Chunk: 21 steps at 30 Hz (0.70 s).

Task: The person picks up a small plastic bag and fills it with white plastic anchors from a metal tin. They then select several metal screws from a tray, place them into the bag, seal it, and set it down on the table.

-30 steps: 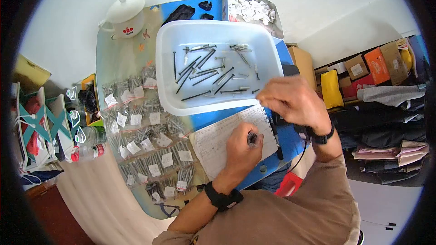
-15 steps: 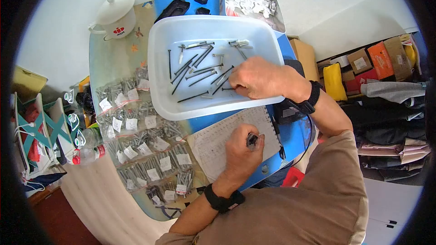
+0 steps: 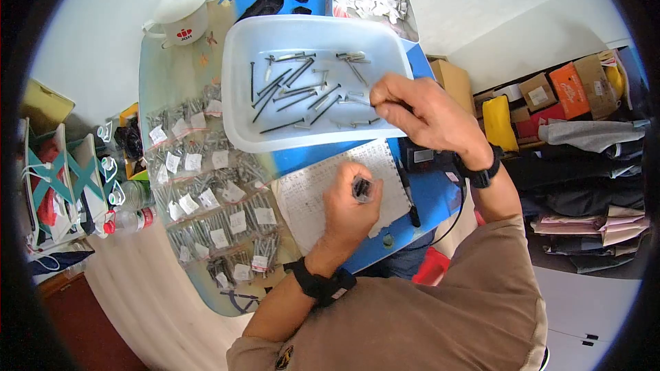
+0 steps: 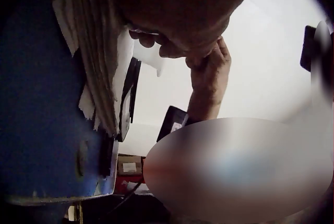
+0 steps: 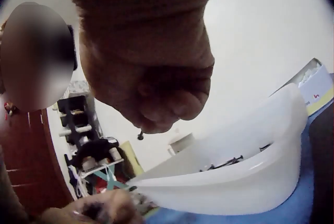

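Note:
My left hand [image 3: 349, 207] curls round a small clear holder [image 3: 362, 190] with dark pieces inside, above the written notebook page [image 3: 295, 203]. Over the right rim of the white plastic tub [image 3: 237, 134], my right hand [image 3: 436, 117] has thumb and fingers together. In the right wrist view, a dark screw head [image 5: 140, 136] sticks out below the right hand's [image 5: 156, 83] fingertips. Long dark screws [image 3: 282, 125] and short silver ones [image 3: 357, 72] lie scattered on the tub's floor. The left wrist view is dark and does not show the holder clearly.
Labelled bags of screws [image 3: 237, 223] cover the table's left side. A lidded white mug [image 3: 182, 17] stands at the back left, a tin of white paper pieces [image 3: 371, 3] behind the tub. A pen [image 3: 414, 216] lies along the notebook's right edge.
My right hand moved down into the tub, then came back up to its right rim, where it now pinches a screw. My left hand keeps its grip on the clear holder.

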{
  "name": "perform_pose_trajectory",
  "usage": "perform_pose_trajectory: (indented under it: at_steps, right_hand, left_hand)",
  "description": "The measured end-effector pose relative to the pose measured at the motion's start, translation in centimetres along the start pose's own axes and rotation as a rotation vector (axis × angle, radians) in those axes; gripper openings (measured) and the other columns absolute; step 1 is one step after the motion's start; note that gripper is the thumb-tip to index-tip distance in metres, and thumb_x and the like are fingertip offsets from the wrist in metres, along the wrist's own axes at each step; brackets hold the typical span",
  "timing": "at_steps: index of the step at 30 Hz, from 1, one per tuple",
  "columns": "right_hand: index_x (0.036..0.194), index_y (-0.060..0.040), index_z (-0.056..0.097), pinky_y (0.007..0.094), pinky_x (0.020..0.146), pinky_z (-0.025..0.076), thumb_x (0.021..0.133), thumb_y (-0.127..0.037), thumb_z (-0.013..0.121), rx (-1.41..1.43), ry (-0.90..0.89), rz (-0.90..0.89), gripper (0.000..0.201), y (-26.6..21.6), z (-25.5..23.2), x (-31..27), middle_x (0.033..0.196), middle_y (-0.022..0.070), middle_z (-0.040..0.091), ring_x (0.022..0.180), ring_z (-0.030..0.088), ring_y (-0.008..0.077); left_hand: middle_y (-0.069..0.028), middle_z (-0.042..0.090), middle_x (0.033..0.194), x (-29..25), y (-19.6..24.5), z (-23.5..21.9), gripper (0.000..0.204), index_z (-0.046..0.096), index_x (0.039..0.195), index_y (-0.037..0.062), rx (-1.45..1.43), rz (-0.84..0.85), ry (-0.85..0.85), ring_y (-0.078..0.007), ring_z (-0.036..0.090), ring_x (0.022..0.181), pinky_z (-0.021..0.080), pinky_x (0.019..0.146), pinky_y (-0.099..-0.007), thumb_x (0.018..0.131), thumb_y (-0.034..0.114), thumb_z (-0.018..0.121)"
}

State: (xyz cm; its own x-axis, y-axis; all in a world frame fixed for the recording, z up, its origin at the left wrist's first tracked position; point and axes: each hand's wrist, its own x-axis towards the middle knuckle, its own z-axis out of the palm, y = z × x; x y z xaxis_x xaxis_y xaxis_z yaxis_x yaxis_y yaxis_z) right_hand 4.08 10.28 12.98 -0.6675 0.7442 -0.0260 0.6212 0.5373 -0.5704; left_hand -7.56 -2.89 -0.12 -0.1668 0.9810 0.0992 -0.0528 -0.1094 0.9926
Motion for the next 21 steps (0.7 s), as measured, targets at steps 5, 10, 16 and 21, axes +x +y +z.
perform_pose_trajectory:
  at_steps: [5, 10, 16, 21]
  right_hand:
    - [0.092, -0.0034, 0.064, 0.0371, 0.063, 0.049, 0.083, -0.007, 0.069, 0.054, -0.091, -0.224, 0.010, -1.9, 0.2, -4.4, 0.079, 0.0114, 0.063, 0.074, 0.065, 0.0310]
    - [0.090, -0.0055, 0.066, 0.0414, 0.058, 0.048, 0.081, -0.011, 0.069, -0.024, -0.117, -0.307, 0.010, -1.7, 1.8, -6.5, 0.078, 0.0106, 0.060, 0.068, 0.062, 0.0331]
    - [0.086, -0.0024, 0.066, 0.0376, 0.056, 0.049, 0.077, -0.003, 0.070, -0.183, -0.094, -0.291, 0.010, -1.2, 2.1, -6.7, 0.077, 0.0107, 0.063, 0.068, 0.065, 0.0307]
    - [0.085, -0.0026, 0.063, 0.0390, 0.056, 0.048, 0.075, -0.005, 0.070, -0.216, -0.257, -0.331, 0.013, -1.2, 2.7, -6.1, 0.073, 0.0116, 0.061, 0.067, 0.063, 0.0308]
  left_hand:
    - [-0.0037, 0.053, 0.073, 0.1, -0.6, 0.3, 0.026, 0.051, 0.089, 0.0063, -0.016, 0.071, 0.026, -0.0106, 0.051, 0.064, 0.045, 0.060, -0.0272, 0.076, -0.002, 0.072]
    - [-0.0061, 0.053, 0.072, 0.2, -0.9, 0.2, 0.030, 0.050, 0.091, 0.0069, 0.015, 0.190, 0.017, -0.0138, 0.054, 0.063, 0.045, 0.059, -0.0292, 0.072, -0.007, 0.068]
    - [-0.0070, 0.054, 0.072, 0.0, -0.6, 0.3, 0.030, 0.050, 0.092, 0.0072, 0.048, 0.141, -0.021, -0.0153, 0.055, 0.063, 0.046, 0.059, -0.0308, 0.072, -0.006, 0.069]
    - [-0.0093, 0.057, 0.075, -0.1, -0.5, 0.3, 0.031, 0.050, 0.094, 0.0057, 0.069, 0.147, -0.037, -0.0191, 0.060, 0.068, 0.049, 0.063, -0.0329, 0.072, -0.005, 0.070]
